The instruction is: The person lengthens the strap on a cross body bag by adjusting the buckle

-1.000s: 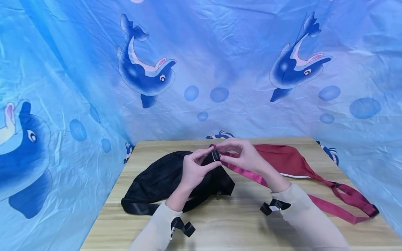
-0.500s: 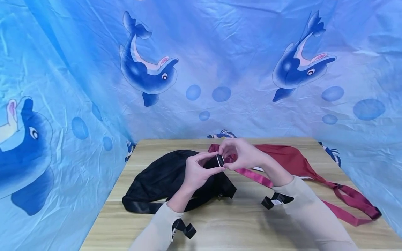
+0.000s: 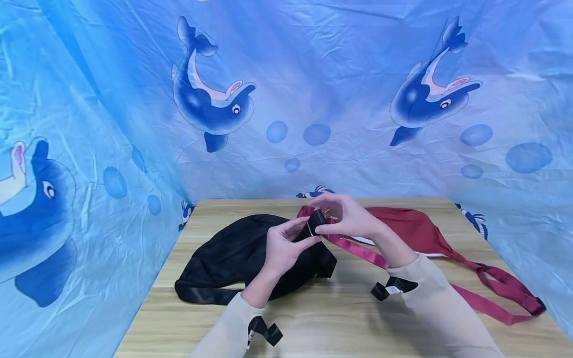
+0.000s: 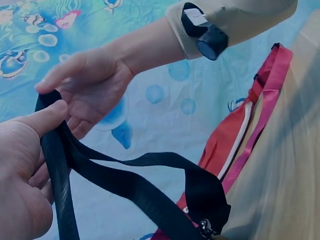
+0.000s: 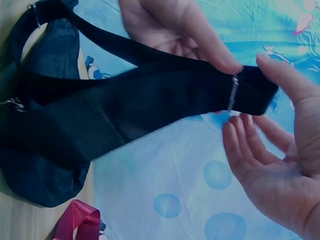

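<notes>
In the head view my left hand (image 3: 281, 248) pinches the black strap (image 3: 318, 220) of the black waist bag (image 3: 233, 246), above the table. My right hand (image 3: 351, 216) holds the looped end of that strap between thumb and fingertips. A thin metal slider (image 5: 233, 92) crosses the strap in the right wrist view, close to the left thumb (image 5: 225, 60). Beyond it the strap folds into a short loop, which the right thumb (image 5: 285, 75) touches. The left wrist view shows the doubled strap (image 4: 60, 165) hanging from both hands down to a wider black band (image 4: 207, 195).
A red waist bag (image 3: 403, 223) with a white-edged opening lies at the back right of the wooden table (image 3: 322, 318). Its pink-red strap (image 3: 492, 308) trails toward the right edge. A blue dolphin-print curtain (image 3: 286, 89) surrounds the table.
The strap's end loop sticks out farther past the metal slider than half a second ago. Both hands stay close together near the same place, the right one shifting slightly.
</notes>
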{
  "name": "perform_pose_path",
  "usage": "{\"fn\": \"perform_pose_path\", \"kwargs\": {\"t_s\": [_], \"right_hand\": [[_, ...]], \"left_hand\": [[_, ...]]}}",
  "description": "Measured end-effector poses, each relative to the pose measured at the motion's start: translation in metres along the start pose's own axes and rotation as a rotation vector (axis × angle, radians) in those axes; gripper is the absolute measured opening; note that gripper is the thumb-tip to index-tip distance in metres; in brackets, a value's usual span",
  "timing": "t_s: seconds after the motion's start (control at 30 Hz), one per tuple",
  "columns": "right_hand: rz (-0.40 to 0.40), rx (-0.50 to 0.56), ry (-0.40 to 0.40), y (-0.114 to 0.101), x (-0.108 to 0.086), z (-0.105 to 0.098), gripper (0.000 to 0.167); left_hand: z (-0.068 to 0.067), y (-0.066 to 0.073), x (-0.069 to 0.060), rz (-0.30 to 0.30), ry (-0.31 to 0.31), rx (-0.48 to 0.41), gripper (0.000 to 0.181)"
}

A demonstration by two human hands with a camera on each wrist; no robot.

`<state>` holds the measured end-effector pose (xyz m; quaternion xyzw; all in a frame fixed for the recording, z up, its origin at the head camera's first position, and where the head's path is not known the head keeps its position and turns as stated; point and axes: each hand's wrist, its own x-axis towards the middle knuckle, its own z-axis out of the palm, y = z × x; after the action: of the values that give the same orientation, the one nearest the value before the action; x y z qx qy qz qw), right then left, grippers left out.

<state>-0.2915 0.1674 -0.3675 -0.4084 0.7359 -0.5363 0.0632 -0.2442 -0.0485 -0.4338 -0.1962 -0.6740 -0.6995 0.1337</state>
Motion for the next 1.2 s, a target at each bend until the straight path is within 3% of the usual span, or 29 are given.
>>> {"fn": "perform_pose_path", "kwargs": {"t_s": [0.07, 0.2, 0.47, 0.63, 0.7, 0.87, 1.07, 1.2], "right_hand": [[0.003, -0.049, 0.032, -0.001, 0.0, 0.001, 0.042], [0.054, -0.041, 0.127, -0.003, 0.0, 0.005, 0.032], [0.04, 0.124, 0.206, -0.001, 0.004, 0.017, 0.045], [0.0, 0.19, 0.34, -0.001, 0.005, 0.021, 0.043], [-0.018, 0.193, 0.335, -0.001, 0.005, 0.022, 0.048], [0.043, 0.147, 0.257, 0.0, 0.004, 0.025, 0.048], [0.011, 0.261, 0.423, -0.003, 0.008, 0.025, 0.035], [-0.035, 0.294, 0.427, -0.006, 0.011, 0.027, 0.04]], "left_hand": [[0.0, 0.001, 0.002, 0.007, 0.002, -0.008, 0.043], [-0.002, 0.003, 0.005, 0.008, 0.023, -0.015, 0.043], [-0.003, 0.003, 0.009, 0.009, 0.038, -0.046, 0.044], [-0.002, 0.001, 0.008, -0.002, 0.05, -0.046, 0.044], [-0.002, 0.0, 0.008, -0.009, 0.052, -0.038, 0.044], [-0.002, 0.0, 0.006, -0.02, 0.047, -0.05, 0.044], [-0.003, 0.001, 0.008, -0.015, 0.047, -0.064, 0.044], [-0.004, 0.003, 0.011, -0.007, 0.047, -0.065, 0.045]]}}
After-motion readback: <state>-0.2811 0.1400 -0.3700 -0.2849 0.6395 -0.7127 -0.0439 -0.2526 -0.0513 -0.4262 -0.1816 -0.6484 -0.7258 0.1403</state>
